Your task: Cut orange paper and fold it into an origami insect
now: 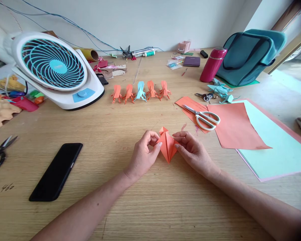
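Note:
An orange folded paper piece (166, 145), kite-shaped with a centre crease and a small folded top, is held between both hands just over the wooden table. My left hand (145, 152) pinches its left corner between thumb and fingers. On the opposite corner, my right hand (192, 151) grips the paper in the same way. Beyond the hands stands a row of folded paper insects, several orange (152, 89) and one light blue (140, 91). White-handled scissors (207, 118) lie to the right on an orange paper strip (188, 105).
An orange sheet (237, 125) overlaps pale green paper (278, 160) at right. A black phone (56, 172), black scissors (0, 154) and a fan (57, 72) occupy the left. A pink bottle (212, 65), keys (207, 97) and a teal bag (251, 57) stand back right.

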`<state>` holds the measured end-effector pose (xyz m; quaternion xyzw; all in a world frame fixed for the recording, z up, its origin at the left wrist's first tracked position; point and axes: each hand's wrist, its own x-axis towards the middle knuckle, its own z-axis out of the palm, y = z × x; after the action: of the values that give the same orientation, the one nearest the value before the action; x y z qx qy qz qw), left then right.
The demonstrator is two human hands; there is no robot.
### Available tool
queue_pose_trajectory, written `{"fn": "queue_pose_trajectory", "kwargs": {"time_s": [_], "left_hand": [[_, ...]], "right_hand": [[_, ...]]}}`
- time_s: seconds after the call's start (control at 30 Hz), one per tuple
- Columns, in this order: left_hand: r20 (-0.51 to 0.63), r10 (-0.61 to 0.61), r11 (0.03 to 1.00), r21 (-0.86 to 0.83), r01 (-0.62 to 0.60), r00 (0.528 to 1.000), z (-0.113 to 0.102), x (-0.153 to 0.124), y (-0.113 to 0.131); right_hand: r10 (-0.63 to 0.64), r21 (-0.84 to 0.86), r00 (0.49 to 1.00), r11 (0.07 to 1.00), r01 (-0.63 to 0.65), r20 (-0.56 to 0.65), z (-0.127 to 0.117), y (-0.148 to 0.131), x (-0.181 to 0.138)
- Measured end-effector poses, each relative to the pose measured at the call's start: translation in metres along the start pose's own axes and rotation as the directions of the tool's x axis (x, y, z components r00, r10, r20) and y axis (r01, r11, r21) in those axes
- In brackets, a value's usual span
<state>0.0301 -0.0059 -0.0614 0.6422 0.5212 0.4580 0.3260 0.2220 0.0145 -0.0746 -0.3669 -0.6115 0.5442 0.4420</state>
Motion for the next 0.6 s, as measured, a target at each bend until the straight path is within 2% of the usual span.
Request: {"fn": "queue_pose_trajectory", "kwargs": {"time_s": [0.13,0.3,0.43,0.6], "left_hand": [[-0.037,0.157,0.974,0.172,-0.149,0.987,-0.004,0.001,-0.001],[0.157,0.357,0.86,0.33,-0.39,0.921,-0.011,0.005,0.002],[0.282,0.416,0.793,0.354,-0.496,0.865,-0.013,0.007,0.003],[0.324,0.438,0.75,0.383,-0.54,0.838,-0.014,0.008,0.004]], "right_hand": [[-0.01,-0.014,0.999,1.0,0.01,0.046,0.002,0.0,-0.002],[0.049,-0.098,0.998,0.994,-0.045,0.037,0.0,-0.002,-0.002],[0.069,-0.098,0.997,0.993,-0.065,0.036,-0.003,-0.004,0.0],[0.105,-0.051,0.994,0.993,-0.103,0.027,-0.005,-0.006,0.001]]}}
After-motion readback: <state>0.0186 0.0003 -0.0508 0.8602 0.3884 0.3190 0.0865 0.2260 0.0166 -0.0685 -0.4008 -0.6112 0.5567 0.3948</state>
